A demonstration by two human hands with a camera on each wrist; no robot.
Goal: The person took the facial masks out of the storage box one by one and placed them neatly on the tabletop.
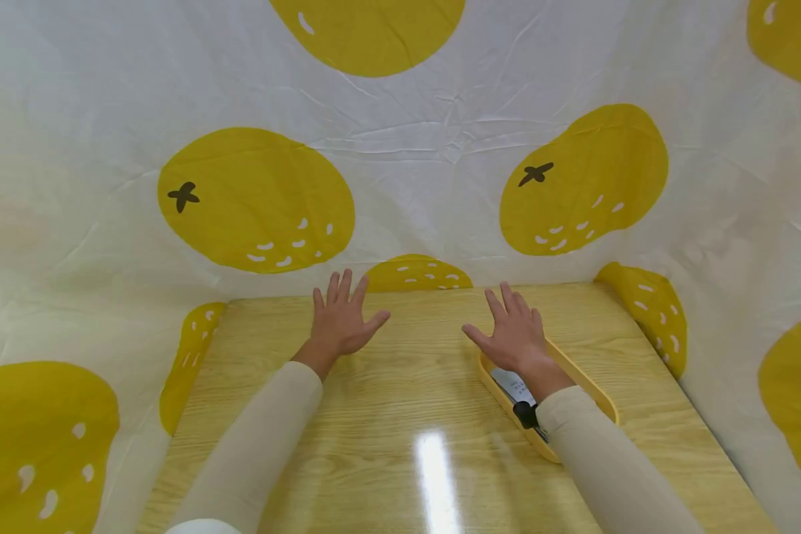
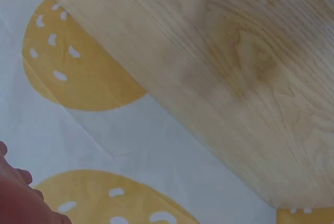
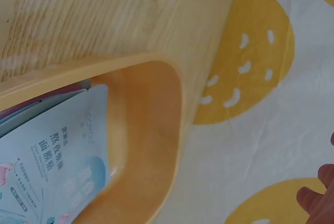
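Observation:
My left hand [image 1: 340,324] is held out over the far left part of the table with its fingers spread and nothing in it. In the left wrist view only part of that hand [image 2: 23,200] shows at the lower left corner. My right hand [image 1: 512,334], fingers also spread and holding nothing, hovers over the far end of a yellow-orange oblong basket [image 1: 604,404]. Inside the basket lie several flat packets; the top one is a pale blue packet [image 3: 68,156] with printed lettering. The right forearm hides part of the basket in the head view.
The wood-grain table [image 1: 387,415] has a bright light reflection near its front. A white cloth [image 1: 427,185] printed with large yellow fruit hangs behind the table and along both sides. A black band [image 1: 525,414] sits at my right wrist.

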